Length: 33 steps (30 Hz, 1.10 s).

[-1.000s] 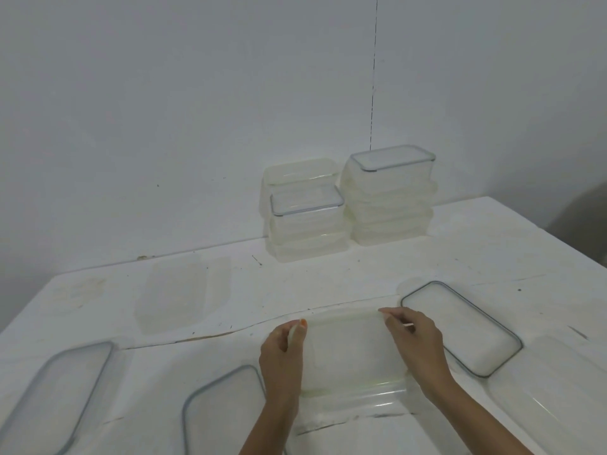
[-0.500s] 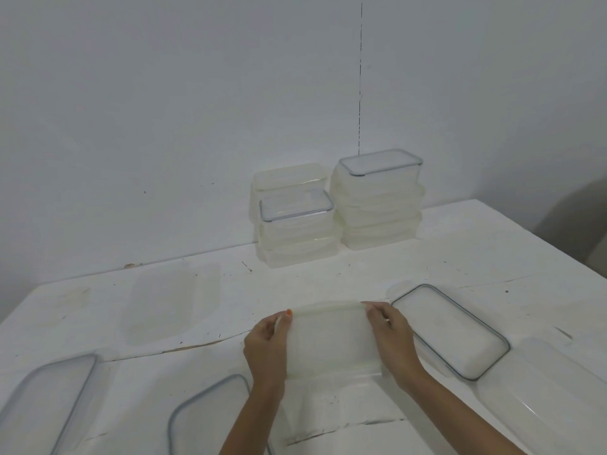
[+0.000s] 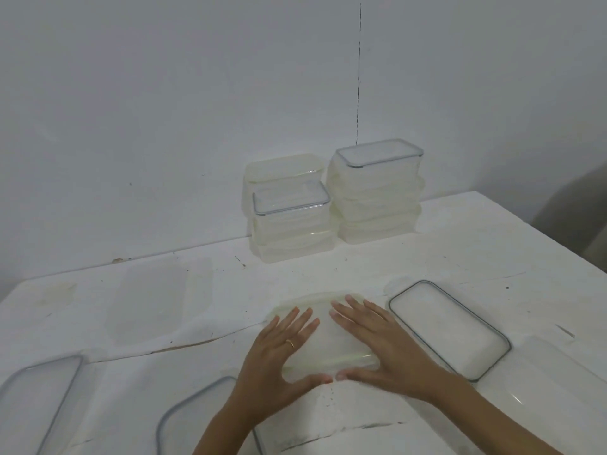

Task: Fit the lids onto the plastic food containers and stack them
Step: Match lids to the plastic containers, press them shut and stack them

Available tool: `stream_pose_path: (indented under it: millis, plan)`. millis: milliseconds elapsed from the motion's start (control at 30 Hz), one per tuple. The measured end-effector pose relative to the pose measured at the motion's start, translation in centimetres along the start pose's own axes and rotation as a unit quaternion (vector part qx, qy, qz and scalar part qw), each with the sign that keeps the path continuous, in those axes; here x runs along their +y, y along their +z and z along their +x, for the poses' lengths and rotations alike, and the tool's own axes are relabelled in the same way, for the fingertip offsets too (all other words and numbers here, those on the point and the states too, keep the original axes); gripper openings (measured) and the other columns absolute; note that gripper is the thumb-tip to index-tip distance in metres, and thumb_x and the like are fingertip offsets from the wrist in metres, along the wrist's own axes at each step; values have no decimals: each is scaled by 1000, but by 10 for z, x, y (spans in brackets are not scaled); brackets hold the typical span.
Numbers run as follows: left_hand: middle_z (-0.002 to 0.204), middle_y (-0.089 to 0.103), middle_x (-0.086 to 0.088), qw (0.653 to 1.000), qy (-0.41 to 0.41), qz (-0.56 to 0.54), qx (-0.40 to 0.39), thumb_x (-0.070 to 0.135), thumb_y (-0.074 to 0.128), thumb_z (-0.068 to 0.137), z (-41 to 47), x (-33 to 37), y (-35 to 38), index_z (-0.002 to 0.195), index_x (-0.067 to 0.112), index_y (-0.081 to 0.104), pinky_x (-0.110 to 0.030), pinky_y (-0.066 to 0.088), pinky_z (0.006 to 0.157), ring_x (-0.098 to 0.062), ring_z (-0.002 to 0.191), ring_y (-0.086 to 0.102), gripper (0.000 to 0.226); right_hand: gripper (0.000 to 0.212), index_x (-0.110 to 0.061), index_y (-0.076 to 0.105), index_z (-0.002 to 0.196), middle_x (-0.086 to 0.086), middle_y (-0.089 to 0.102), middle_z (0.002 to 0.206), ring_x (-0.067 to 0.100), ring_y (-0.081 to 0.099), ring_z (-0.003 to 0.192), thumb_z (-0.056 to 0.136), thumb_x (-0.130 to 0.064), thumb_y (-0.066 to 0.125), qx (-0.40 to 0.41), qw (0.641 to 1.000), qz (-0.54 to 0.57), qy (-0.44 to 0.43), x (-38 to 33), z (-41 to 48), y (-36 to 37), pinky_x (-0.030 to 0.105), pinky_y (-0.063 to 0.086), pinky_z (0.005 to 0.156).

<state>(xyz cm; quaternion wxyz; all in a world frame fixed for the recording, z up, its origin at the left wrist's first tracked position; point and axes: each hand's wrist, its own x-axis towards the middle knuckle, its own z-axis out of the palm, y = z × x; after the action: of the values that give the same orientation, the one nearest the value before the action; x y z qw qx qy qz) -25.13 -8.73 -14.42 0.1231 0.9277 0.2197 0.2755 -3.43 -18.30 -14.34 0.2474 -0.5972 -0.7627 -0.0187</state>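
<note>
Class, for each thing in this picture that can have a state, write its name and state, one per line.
left hand, open, pressing flat on yellow-rimmed lid
right hand, open, pressing flat on it too
yellow-rimmed lid, held down under both hands
grey-rimmed lid by the right hand, loose on the table
tall stack, containers lidded and stacked
short stack, containers lidded and stacked

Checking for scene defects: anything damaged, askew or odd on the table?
The white tabletop looks cracked: a dark jagged line runs from beside the left hand toward the table's left edge. Nothing spilled.
</note>
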Motion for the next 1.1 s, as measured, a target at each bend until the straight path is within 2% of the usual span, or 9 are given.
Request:
stream_pose_path:
  millis: [300, 533, 633, 733, 800, 867, 933, 1000, 1100]
  plan:
    - [146, 44, 10, 998, 28, -7, 53, 57, 64, 80, 2, -6, 12, 136, 24, 50, -30, 28, 113, -10, 139, 35, 66, 72, -16, 44, 141, -4, 37, 151, 16, 29, 142, 87, -62, 53, 72, 996, -48, -21, -1, 0, 10, 39, 30, 110]
    - [153, 21, 24, 993, 33, -31, -108, 57, 57, 85, 28, -36, -21, 142, 47, 31, -23, 3, 118, 0, 145, 10, 64, 74, -15, 46, 139, 3, 40, 149, 24, 35, 139, 87, -67, 41, 94, 984, -81, 125, -40, 5, 26, 40, 31, 109]
    - [151, 28, 12, 991, 41, 11, -125, 49, 53, 84, 41, -54, -32, 137, 57, 27, -21, 7, 117, -4, 143, 16, 59, 70, -21, 53, 134, 5, 48, 143, 26, 49, 129, 89, -67, 25, 62, 979, -96, 166, -66, 3, 22, 40, 46, 98]
    - [133, 56, -6, 992, 64, 79, -79, 7, 80, 68, 49, -58, -26, 128, 27, 57, -28, 31, 109, -18, 129, 46, 67, 55, -23, 58, 126, 1, 56, 136, 20, 60, 112, 93, -57, 31, 39, 993, -71, 85, -66, -2, 9, 35, 54, 89]
    - [133, 57, -7, 998, 40, 15, -48, -12, 69, 70, 48, -48, -16, 128, 15, 57, -23, 27, 111, -9, 132, 40, 65, 46, -27, 54, 127, -7, 52, 137, 9, 49, 112, 93, -54, 42, 29, 999, -11, 43, -51, 0, -4, 31, 48, 90]
    - [145, 44, 9, 993, -21, -114, -37, 22, 55, 92, 41, -26, -15, 134, 29, 50, -20, 18, 117, 3, 140, 23, 43, 52, -30, 48, 134, -17, 40, 145, 3, 32, 131, 90, -57, 48, 8, 998, 45, 36, -33, 5, -17, 26, 31, 105]
    - [153, 18, 25, 979, -49, -173, -95, 60, 54, 84, 32, -7, -10, 140, 42, 34, -19, 2, 117, 10, 142, 4, 63, 70, -31, 34, 144, -20, 18, 155, 1, 4, 145, 85, -66, 50, -33, 998, 56, 21, -18, 10, -25, 18, 6, 115]
    - [154, -5, 27, 982, -37, -126, -138, 72, 59, 70, 27, 2, -8, 146, 43, 12, -17, -12, 115, 9, 141, -14, 93, 87, -28, 17, 151, -19, 0, 158, 0, -12, 144, 82, -70, 50, -79, 996, 32, 9, -8, 13, -26, 18, -7, 116]
    - [155, -9, 22, 988, -9, -41, -147, 75, 60, 68, 26, -2, -4, 148, 37, 2, -20, -15, 115, 3, 143, -15, 105, 95, -19, 3, 152, -10, -7, 159, 5, -14, 145, 85, -67, 49, -92, 996, 9, 2, -3, 14, -13, 28, -3, 120]
